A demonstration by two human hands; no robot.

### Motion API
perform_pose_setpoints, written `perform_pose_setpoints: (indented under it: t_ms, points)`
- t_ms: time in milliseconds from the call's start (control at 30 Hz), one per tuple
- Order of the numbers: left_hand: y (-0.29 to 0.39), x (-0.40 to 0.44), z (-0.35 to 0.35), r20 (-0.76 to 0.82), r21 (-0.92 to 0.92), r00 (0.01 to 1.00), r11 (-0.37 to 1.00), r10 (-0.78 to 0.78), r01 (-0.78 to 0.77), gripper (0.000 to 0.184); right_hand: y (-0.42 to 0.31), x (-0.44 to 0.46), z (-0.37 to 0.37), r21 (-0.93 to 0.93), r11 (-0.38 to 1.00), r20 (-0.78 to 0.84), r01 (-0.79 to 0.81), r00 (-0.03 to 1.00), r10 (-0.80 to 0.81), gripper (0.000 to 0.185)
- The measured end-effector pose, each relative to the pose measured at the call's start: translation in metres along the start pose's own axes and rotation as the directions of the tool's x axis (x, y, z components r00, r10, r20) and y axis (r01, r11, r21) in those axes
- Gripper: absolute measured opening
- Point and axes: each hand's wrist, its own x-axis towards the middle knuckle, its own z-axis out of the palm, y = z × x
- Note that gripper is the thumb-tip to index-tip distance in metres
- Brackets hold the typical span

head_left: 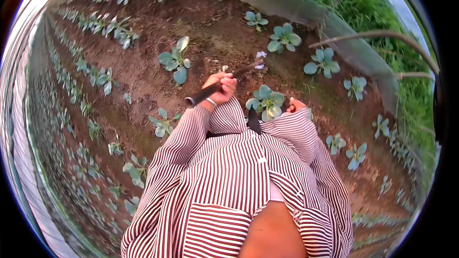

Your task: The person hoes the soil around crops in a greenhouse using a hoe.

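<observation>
My left hand (222, 88), a pale band at its wrist, is closed round the dark handle of a tool (203, 96). The handle's near end is hollow like a pipe. The tool slants away to the right, and its far end shows whitish-purple pieces (260, 60) over the soil; its working part is too unclear to name. My right hand (296, 105) is low beside a leafy seedling (266, 101), with its fingers curled in. The sleeve hides part of this hand, and I cannot see what it holds, if anything. Another leafy plant (175, 60) grows just beyond my left hand.
Rows of young plants (103, 79) run through brown soil (138, 57) on the left. More plants (323, 63) stand at the right. A mesh wall (287, 5) bounds the bed, with grass (354, 14) outside. A bent pole (377, 34) reaches in from the right.
</observation>
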Motion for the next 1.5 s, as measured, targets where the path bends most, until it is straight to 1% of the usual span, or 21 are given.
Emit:
perform_pose_setpoints:
  t_ms: [100,133,167,200,233,267,300,333,367,400,433,467,500,533,567,600,633,800,1033,1267,1500]
  points:
    - [-0.005,0.015,-0.005,0.033,0.077,0.996,0.993,-0.087,0.085,0.018,-0.02,0.016,0.087,-0.102,0.99,0.257,-0.093,0.959,0.117,0.031]
    - [-0.01,0.025,-0.003,-0.123,0.294,0.988,0.954,0.094,-0.054,0.016,-0.036,0.004,0.123,-0.14,0.981,0.231,-0.135,0.959,0.165,0.032]
    - [-0.044,0.0,0.033,0.011,0.635,0.986,0.761,0.164,-0.133,0.021,-0.044,-0.001,0.15,-0.17,0.964,0.252,-0.206,0.936,0.244,0.035]
    - [-0.054,0.03,0.03,0.052,0.551,0.986,0.818,0.161,-0.163,0.028,-0.04,0.01,0.158,-0.072,0.961,0.478,-0.267,0.836,0.268,0.039]
    - [-0.046,0.055,0.01,-0.1,0.561,0.966,0.816,0.237,-0.142,0.037,-0.045,0.005,0.176,-0.061,0.959,0.41,-0.277,0.869,0.277,0.037]
    - [-0.049,0.059,0.005,-0.128,0.65,0.97,0.756,0.206,-0.075,0.04,-0.051,0.001,0.194,-0.048,0.957,0.34,-0.285,0.896,0.284,0.036]
    - [-0.056,0.045,0.023,-0.163,0.727,0.972,0.687,0.167,0.004,0.044,-0.078,-0.032,0.223,-0.025,0.879,0.211,-0.476,0.857,0.47,0.033]
    - [-0.058,0.027,0.043,-0.198,0.918,0.942,0.388,0.272,0.081,0.047,-0.065,0.006,0.2,0.053,0.863,0.372,-0.502,0.812,0.449,0.03]
    - [-0.071,-0.012,0.076,-0.187,0.982,0.906,0.043,0.381,0.185,0.051,-0.045,0.051,0.165,0.126,0.837,0.521,-0.532,0.754,0.401,0.026]
    - [-0.067,-0.027,0.083,0.074,0.966,0.924,-0.256,0.374,0.026,0.046,-0.05,0.05,0.168,0.355,0.634,0.565,-0.687,0.698,0.44,0.021]
    - [-0.064,-0.043,0.09,0.475,0.802,0.816,-0.545,0.33,-0.246,0.032,-0.047,0.045,0.167,0.311,0.877,0.39,-0.366,0.891,0.233,0.019]
    - [-0.073,-0.077,0.123,0.669,0.726,0.689,-0.445,0.279,-0.524,0.022,-0.033,0.062,0.156,0.283,0.942,0.393,-0.178,0.918,0.055,0.019]
    - [-0.084,-0.112,0.155,0.763,0.644,0.594,-0.39,0.256,-0.658,0.018,-0.039,0.063,0.146,0.326,0.923,0.415,-0.204,0.908,0.055,0.019]
    - [-0.09,-0.145,0.183,0.922,0.361,0.377,-0.537,0.084,-0.763,0.014,-0.045,0.063,0.138,0.366,0.901,0.436,-0.232,0.898,0.055,0.019]
    - [-0.108,-0.161,0.192,0.987,0.162,0.15,-0.284,0.061,-0.945,0.012,-0.067,0.047,0.147,0.474,0.753,0.507,-0.456,0.841,0.19,0.018]
    - [-0.118,-0.175,0.201,0.999,0.03,0.033,-0.18,-0.014,-0.983,0.013,-0.071,0.05,0.146,0.528,0.682,0.48,-0.506,0.84,0.252,0.018]
    - [-0.128,-0.184,0.204,0.996,-0.016,-0.003,-0.148,-0.089,-0.989,0.013,-0.07,0.051,0.142,0.582,0.598,0.463,-0.552,0.829,0.315,0.017]
    - [-0.151,-0.183,0.213,0.955,-0.03,0.063,-0.308,-0.289,-0.951,0.014,-0.065,0.05,0.137,0.548,0.631,0.468,-0.549,0.827,0.313,0.019]
    - [-0.15,-0.17,0.211,0.953,-0.053,0.105,-0.499,-0.284,-0.865,0.016,-0.069,0.046,0.132,0.527,0.613,0.47,-0.589,0.803,0.367,0.018]
    - [-0.143,-0.157,0.206,0.962,-0.073,0.097,-0.579,-0.256,-0.812,0.018,-0.097,0.065,0.148,0.564,0.651,0.387,-0.508,0.859,0.335,0.019]
    - [-0.141,-0.152,0.213,0.954,-0.092,0.155,-0.74,-0.258,-0.666,0.021,-0.116,0.089,0.185,0.579,0.678,0.282,-0.453,0.891,0.355,0.011]
